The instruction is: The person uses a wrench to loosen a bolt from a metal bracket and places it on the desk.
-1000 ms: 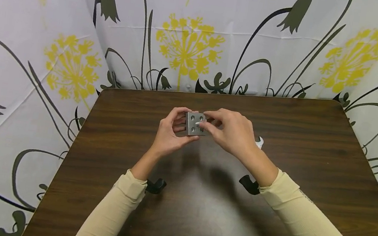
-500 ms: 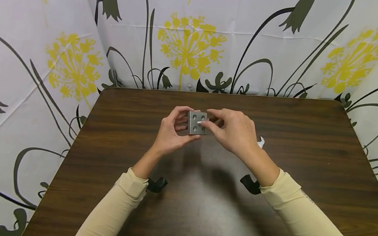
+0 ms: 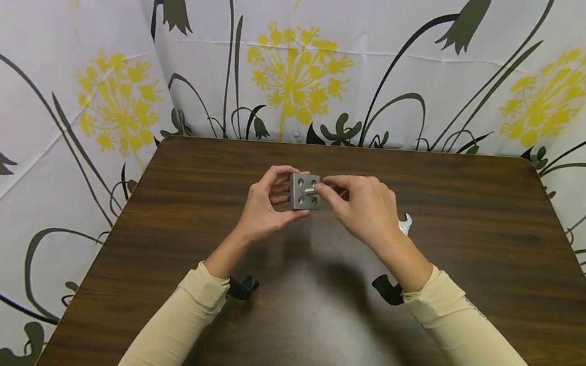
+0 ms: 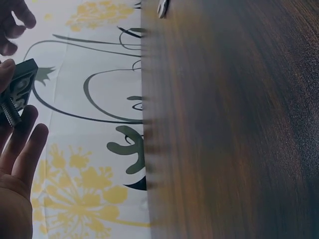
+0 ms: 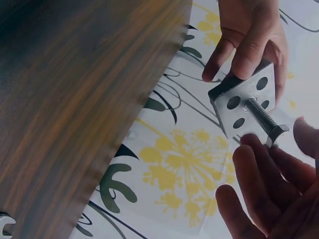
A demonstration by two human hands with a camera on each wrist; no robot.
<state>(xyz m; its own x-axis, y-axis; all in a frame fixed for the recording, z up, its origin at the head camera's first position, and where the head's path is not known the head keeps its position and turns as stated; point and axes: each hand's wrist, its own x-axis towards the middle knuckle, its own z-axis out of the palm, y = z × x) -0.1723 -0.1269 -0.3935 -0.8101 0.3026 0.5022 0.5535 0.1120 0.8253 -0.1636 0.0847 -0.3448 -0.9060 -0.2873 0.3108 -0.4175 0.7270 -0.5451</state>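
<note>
My left hand [image 3: 259,211] grips a grey metal block [image 3: 297,199] by its edges, above the table. Round holes lie near the block's corners. Through its middle runs a bolt [image 5: 261,115], its hex head facing my right hand [image 5: 279,199]; some thread [image 4: 11,112] shows on the far side in the left wrist view. My right hand's fingers lie just behind the bolt head, and its thumb stands a little apart from it. In the head view that thumb overlaps the head end of the bolt.
On the brown wooden table [image 3: 150,238] lies an open-end wrench [image 3: 405,224], partly hidden behind my right wrist. A white flowered curtain [image 3: 306,10] hangs behind the table. Dark wrist mounts [image 3: 242,288] stick out at both wrists.
My right thumb has drawn back a little to the right, so more of the bolt shows. The left hand and block have hardly moved.
</note>
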